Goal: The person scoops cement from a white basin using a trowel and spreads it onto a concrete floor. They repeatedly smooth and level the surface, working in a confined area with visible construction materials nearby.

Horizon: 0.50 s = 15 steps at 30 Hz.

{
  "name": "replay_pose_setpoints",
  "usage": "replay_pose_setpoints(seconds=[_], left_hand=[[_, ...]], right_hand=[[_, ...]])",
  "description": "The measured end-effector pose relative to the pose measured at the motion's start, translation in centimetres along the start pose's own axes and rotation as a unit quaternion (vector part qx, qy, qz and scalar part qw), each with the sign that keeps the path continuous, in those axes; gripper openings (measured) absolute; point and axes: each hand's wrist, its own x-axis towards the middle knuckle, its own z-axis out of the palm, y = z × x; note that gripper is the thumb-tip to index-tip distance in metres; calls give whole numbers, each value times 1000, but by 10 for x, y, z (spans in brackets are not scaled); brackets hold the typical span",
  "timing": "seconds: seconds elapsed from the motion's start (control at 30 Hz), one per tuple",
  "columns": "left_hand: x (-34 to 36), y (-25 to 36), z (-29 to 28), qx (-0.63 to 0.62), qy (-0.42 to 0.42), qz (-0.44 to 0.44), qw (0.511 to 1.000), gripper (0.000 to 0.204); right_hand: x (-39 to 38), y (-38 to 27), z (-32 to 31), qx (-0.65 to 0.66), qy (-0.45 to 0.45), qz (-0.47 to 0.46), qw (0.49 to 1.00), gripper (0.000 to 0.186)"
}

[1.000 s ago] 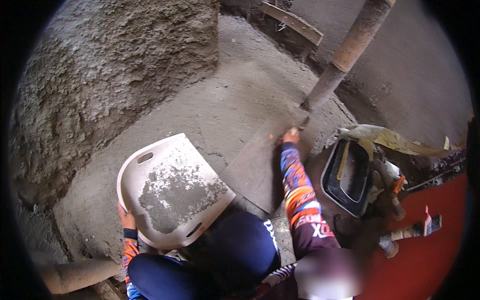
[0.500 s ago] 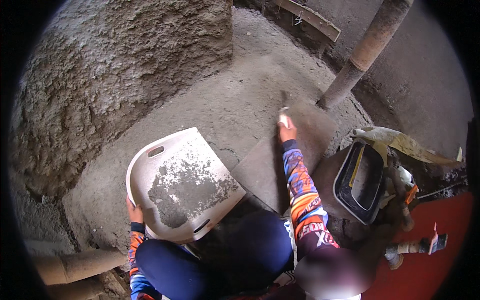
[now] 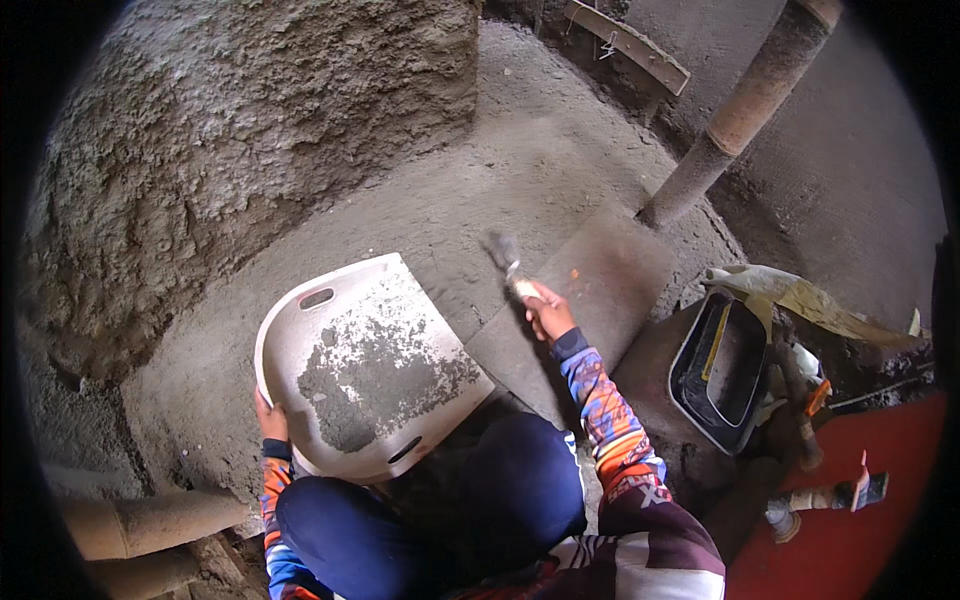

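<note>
Taking the view's middle as the dial's centre, the rough grey mortar-crusted wall (image 3: 270,120) fills ten to eleven o'clock. Toward three lies a flat grey-brown rectangular board (image 3: 610,260), flush on the floor as far as I can judge. At eight sits a white tray with a curved raised rim and slot handles (image 3: 283,345), close before the knees, probably for easy reach. A black rounded-rectangular plastic tub (image 3: 728,420) stands past three, to the right of the working arm. Wet-looking grey mortar (image 3: 375,390) patches the tray's floor.

The left hand (image 3: 271,418) is at the tray's left rim, seemingly steadying it (its fingertips are hidden, so I cannot tell how tightly it closes). The right hand (image 3: 550,312) is clamped on the pale handle of a grey metal-headed trowel (image 3: 512,268), whose blurred head points toward eleven, just off the board's edge; held so, it leaves the head free.

Half a second ago that trowel was farther out, pointing toward twelve; now it is nearer the tray, while the left hand keeps its place.
</note>
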Motion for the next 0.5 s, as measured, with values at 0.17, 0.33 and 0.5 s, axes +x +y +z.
replay_pose_setpoints(seconds=[0.17, 0.33, 0.5], left_hand=[[3, -4, 3, 35, 28, 4, 999, 61], [4, -7, 6, 53, 42, 24, 997, 63], [2, -11, 4, 54, 29, 28, 998, 64]], right_hand=[[99, -26, -81, 111, 257, -120, 953, 25], [159, 13, -97, -94, 425, -202, 877, 24], [13, 56, 22, -32, 0, 6, 999, 47]])
